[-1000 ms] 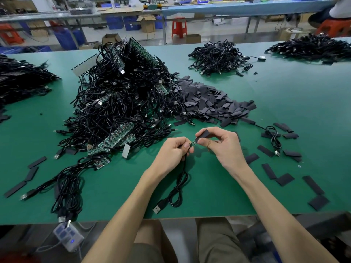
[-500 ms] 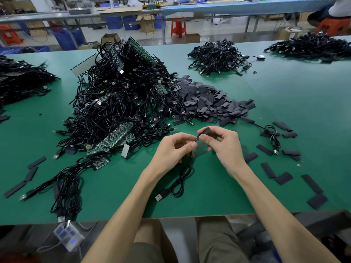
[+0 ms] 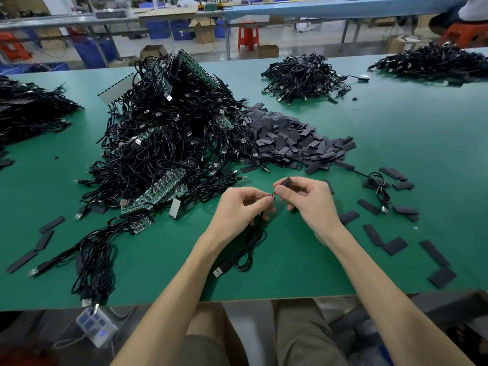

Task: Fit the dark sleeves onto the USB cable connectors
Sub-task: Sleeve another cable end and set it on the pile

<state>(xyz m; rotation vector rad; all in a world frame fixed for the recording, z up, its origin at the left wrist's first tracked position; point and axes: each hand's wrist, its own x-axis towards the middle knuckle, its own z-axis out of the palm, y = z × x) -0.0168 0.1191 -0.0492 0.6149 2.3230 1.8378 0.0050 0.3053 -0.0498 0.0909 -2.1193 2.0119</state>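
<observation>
left hand [image 3: 243,207]: fingers curled, pinching one end of the cable [image 3: 247,256] dead centre of the frame, close to the tip so it's stiff and easy to aim
right hand [image 3: 309,204]: thumb and forefinger clamped on one dark sleeve [image 3: 286,181], its lower end turned toward the left fingertips
sleeve vs tip: right next to each other just above centre, can't tell if it's started on, too small to see
rest of cable: loops down onto the table [image 3: 396,143] under the hands, USB plug [image 3: 221,269] lying lower centre, out of the way
sleeve pile [image 3: 290,143]: upper middle, handy for the right hand I'd guess
cable heap [image 3: 169,143]: upper left of centre, on the left hand's side
step, my guess: lining up to slide the sleeve on
</observation>
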